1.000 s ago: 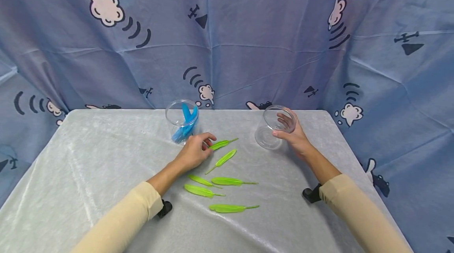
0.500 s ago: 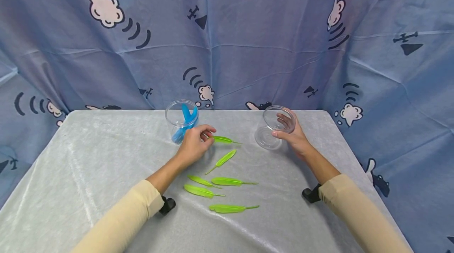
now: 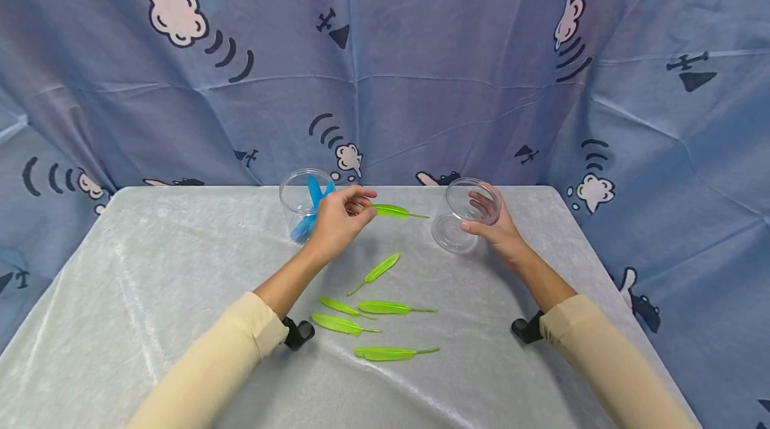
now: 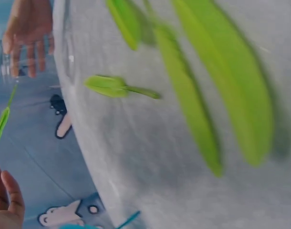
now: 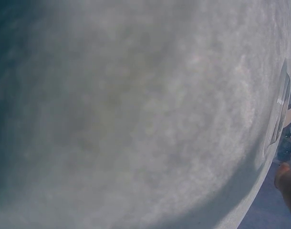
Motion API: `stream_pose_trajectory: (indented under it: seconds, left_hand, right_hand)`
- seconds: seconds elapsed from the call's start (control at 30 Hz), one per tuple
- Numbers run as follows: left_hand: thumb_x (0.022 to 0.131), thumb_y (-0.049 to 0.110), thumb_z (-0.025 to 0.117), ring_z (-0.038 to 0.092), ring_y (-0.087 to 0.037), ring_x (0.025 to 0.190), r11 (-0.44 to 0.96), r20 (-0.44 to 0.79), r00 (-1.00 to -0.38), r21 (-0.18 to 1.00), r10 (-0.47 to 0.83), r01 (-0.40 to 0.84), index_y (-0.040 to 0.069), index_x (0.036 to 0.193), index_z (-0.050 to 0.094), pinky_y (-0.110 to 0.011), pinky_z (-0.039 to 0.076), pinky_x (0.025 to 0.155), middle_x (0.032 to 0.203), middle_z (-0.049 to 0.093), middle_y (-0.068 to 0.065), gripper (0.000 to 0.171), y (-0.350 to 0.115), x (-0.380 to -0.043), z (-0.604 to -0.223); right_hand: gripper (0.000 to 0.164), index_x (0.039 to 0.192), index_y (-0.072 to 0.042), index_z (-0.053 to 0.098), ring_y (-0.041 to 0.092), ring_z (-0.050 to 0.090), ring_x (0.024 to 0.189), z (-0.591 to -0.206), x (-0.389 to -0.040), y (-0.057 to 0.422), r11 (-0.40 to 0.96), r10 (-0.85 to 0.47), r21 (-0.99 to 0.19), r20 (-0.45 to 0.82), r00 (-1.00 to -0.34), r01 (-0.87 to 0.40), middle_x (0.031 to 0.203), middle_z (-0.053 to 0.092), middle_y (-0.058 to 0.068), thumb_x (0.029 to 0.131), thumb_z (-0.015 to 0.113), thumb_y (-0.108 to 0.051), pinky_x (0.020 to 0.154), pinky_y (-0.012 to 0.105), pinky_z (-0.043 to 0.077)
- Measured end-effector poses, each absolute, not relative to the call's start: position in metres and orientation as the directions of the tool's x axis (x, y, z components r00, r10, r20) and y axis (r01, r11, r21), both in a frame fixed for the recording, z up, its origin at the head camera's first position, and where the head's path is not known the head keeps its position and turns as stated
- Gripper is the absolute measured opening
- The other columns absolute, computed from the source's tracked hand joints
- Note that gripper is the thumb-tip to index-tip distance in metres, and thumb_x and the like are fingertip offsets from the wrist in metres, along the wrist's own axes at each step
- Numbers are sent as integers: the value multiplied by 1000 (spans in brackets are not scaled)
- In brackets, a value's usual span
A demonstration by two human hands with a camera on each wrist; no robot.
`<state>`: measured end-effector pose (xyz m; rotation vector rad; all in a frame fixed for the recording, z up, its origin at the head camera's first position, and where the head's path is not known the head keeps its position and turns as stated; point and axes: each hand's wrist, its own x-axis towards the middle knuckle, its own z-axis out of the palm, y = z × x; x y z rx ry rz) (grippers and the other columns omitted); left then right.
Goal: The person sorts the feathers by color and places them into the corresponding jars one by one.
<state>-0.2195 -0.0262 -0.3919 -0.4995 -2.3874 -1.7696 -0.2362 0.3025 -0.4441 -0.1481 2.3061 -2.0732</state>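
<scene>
My left hand [image 3: 339,218] pinches a bright green feather [image 3: 394,211] by its vane end, with the quill pointing right. In the left wrist view that feather [image 4: 0,128] hangs above the fingertips at the left edge. At the right, my right hand [image 3: 499,232] grips a clear plastic jar [image 3: 451,232] round its side, thumb in front near the rim. No feather shows inside this jar. Behind my left hand stands a second clear jar [image 3: 295,198] holding blue feathers [image 3: 304,227], partly hidden by the hand.
Several green feathers lie on the pale cloth-covered table: one slanted feather [image 3: 381,269] in the middle, others nearer me, such as the front feather [image 3: 391,353]. A patterned blue curtain [image 3: 385,81] hangs right behind the table's back edge.
My left hand has pinched the farthest green feather, lifted it off the cloth and moved it up and slightly right. The right hand and its jar have stayed still.
</scene>
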Motion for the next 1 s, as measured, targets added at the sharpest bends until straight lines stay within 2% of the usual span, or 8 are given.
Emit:
stream_pose_trajectory:
  seconds: [0.27, 0.53, 0.73, 1.0]
  left_hand:
    - [90, 3, 70, 63, -19, 78, 207, 316, -929, 912, 192, 353, 5, 108, 72, -29, 53, 70, 92, 70, -8, 19, -15, -222, -378]
    - [90, 3, 71, 62, -18, 75, 155, 320, -933, 926, 168, 345, 4, 110, 72, -25, 49, 62, 94, 71, -9, 20, -1, -225, -364]
    - [90, 1, 69, 64, -21, 78, 90, 312, -937, 940, 160, 329, 2, 110, 71, -23, 49, 64, 96, 70, -12, 20, 14, -227, -357]
    - [88, 0, 70, 68, -22, 80, 81, 312, -941, 943, 134, 324, 0, 108, 71, -23, 52, 67, 97, 71, -14, 20, 35, -229, -353]
  right_hand:
    - [93, 157, -21, 17, 33, 21, 147, -444, -236, 302, 93, -103, -994, 46, -994, -55, 159, 22, 23, 85, 70, 7, 98, 18, 42]
    - [92, 156, -20, 18, 32, 22, 147, -445, -236, 301, 88, -94, -994, 51, -994, -59, 159, 23, 23, 84, 69, 9, 95, 16, 44]
    - [92, 156, -19, 18, 32, 22, 147, -445, -236, 302, 83, -94, -994, 58, -994, -66, 159, 23, 24, 84, 69, 8, 95, 16, 45]
    - [92, 156, -18, 17, 34, 20, 147, -446, -236, 302, 41, -108, -997, 62, -992, -66, 159, 21, 23, 84, 66, 12, 97, 19, 44]
